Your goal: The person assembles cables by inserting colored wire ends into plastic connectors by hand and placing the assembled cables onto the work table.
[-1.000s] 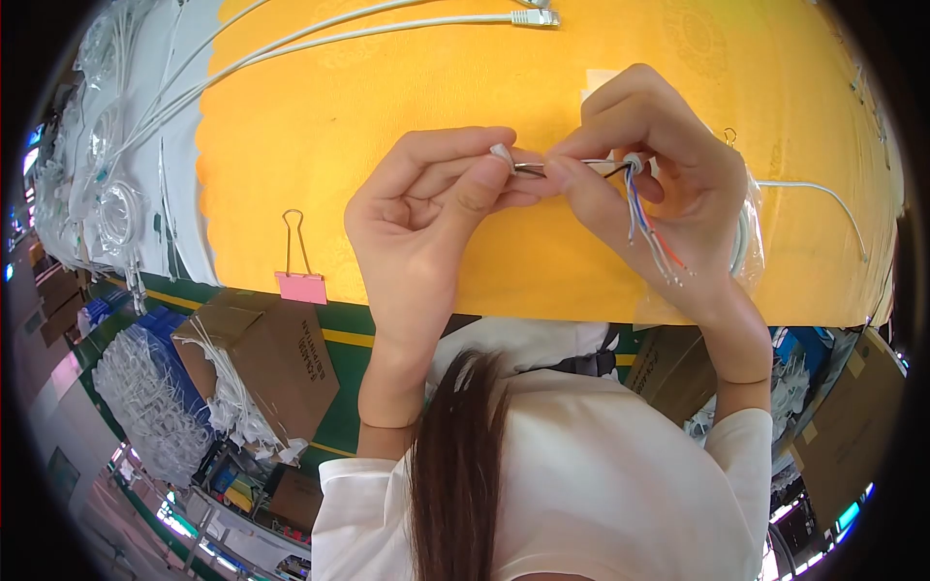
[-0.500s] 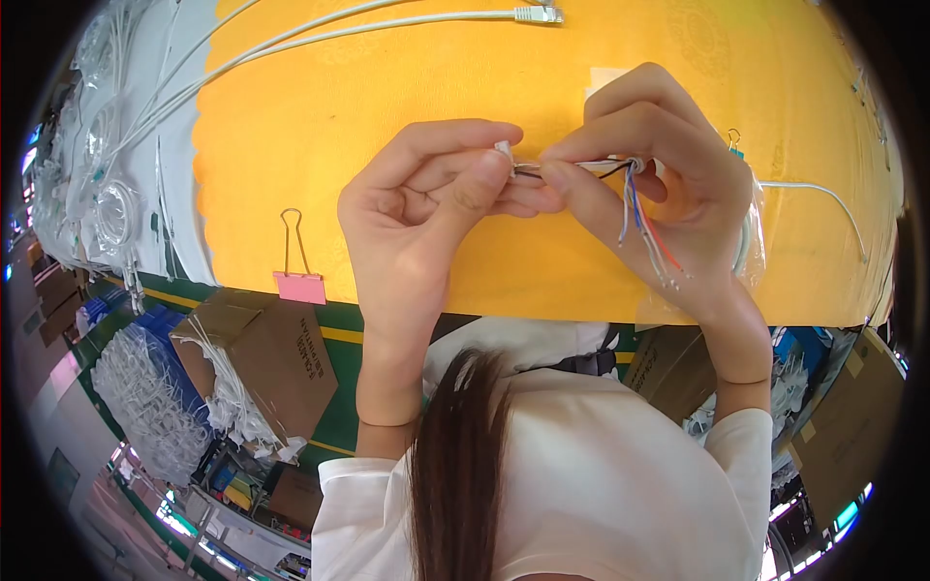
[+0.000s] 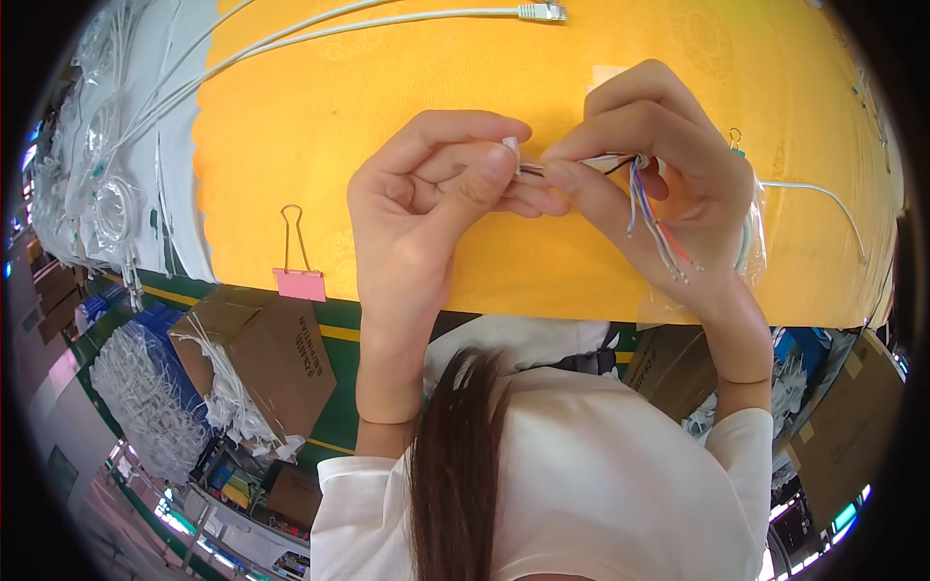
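Between thumb and fingers my left hand [image 3: 436, 194] pinches a small white connector [image 3: 511, 153]. Thin wires, one of them black, run from it to my right hand [image 3: 649, 165], whose thumb and forefinger are closed on them close to the connector. Past that pinch, the other end of the wires shows as a loose bundle of colored wires [image 3: 647, 213] in blue, white and red, hanging below my right palm with tinned-looking tips. My fingers hide part of the connector and of the wires between the hands.
Grey cables with a clear plug [image 3: 542, 12] lie across the back of the yellow mat [image 3: 387, 77]. A pink binder clip [image 3: 301, 284] grips its front edge. Bagged cables [image 3: 118, 208] are at the left. A cardboard box [image 3: 262, 358] and heaped white cables [image 3: 145, 397] stand below.
My left hand has shifted slightly up and right, closer to my right hand, with the connector still pinched. The hanging wires have swung a little.
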A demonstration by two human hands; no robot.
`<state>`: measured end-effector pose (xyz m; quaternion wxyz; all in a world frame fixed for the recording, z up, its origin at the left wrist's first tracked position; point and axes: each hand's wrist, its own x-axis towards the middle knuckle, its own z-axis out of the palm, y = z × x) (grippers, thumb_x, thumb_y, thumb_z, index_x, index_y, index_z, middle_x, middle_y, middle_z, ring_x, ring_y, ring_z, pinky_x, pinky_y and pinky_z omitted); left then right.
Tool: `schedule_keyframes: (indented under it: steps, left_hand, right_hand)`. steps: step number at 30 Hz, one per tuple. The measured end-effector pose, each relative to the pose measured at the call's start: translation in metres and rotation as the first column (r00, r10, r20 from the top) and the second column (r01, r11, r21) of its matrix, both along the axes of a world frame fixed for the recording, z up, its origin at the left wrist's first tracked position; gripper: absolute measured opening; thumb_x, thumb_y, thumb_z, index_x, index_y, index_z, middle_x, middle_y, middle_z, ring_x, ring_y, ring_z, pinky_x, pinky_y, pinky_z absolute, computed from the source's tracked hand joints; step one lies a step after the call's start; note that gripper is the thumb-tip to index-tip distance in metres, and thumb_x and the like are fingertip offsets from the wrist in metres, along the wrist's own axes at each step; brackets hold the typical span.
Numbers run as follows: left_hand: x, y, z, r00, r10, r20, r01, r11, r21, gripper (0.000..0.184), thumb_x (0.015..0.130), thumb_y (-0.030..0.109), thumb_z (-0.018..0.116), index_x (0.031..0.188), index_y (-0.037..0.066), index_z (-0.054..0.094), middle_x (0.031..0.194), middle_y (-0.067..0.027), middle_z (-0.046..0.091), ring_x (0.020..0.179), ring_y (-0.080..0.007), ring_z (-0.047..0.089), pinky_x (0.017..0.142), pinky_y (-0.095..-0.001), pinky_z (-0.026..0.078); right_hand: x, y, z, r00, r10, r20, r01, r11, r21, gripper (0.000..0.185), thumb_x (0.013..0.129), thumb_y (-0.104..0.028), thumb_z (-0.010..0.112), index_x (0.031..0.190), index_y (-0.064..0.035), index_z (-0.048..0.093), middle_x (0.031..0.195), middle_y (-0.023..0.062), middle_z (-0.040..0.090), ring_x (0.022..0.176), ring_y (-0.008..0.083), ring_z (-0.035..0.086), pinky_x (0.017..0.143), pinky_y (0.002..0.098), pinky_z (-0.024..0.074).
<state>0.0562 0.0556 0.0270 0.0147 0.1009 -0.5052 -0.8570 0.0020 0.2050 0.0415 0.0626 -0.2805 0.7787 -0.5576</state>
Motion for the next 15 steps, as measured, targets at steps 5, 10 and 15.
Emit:
schedule_keyframes:
  steps: [5, 10, 15]
  left_hand:
    - [0.000, 0.002, -0.001, 1.000, 0.009, -0.015, -0.010, 0.998, -0.058, 0.012, 0.082, -0.001, 0.051, 0.091, -0.008, 0.054, 0.074, -0.0154, 0.061, 0.068, -0.0194, 0.062, 0.064, -0.0251, 0.050]
    - [0.001, 0.007, -0.005, 0.996, 0.054, -0.074, -0.063, 0.990, -0.125, 0.011, 0.082, -0.003, 0.050, 0.091, -0.008, 0.053, 0.075, -0.0150, 0.061, 0.069, -0.0173, 0.061, 0.065, -0.0237, 0.050]
    - [0.000, 0.010, -0.003, 0.982, 0.129, -0.136, -0.152, 0.972, -0.176, 0.012, 0.081, -0.004, 0.050, 0.093, -0.008, 0.051, 0.079, -0.0148, 0.060, 0.071, -0.0174, 0.061, 0.066, -0.0241, 0.050]
  right_hand:
    - [0.001, 0.000, 0.000, 1.000, -0.015, 0.008, 0.015, 0.997, 0.071, 0.011, 0.066, 0.001, 0.064, 0.074, -0.0066, 0.061, 0.075, -0.0022, 0.048, 0.058, 0.0026, 0.038, 0.047, 0.0172, 0.0231]
    - [0.002, -0.006, 0.011, 0.999, -0.047, -0.002, 0.046, 0.982, 0.184, 0.010, 0.066, -0.001, 0.064, 0.074, -0.0068, 0.060, 0.074, -0.0028, 0.048, 0.057, 0.0028, 0.038, 0.048, 0.0173, 0.0243]
    - [-0.002, -0.004, -0.004, 0.999, -0.008, 0.036, 0.008, 1.000, -0.014, 0.014, 0.067, -0.002, 0.066, 0.079, -0.0059, 0.060, 0.075, -0.0033, 0.048, 0.059, 0.0025, 0.036, 0.051, 0.0166, 0.0266]
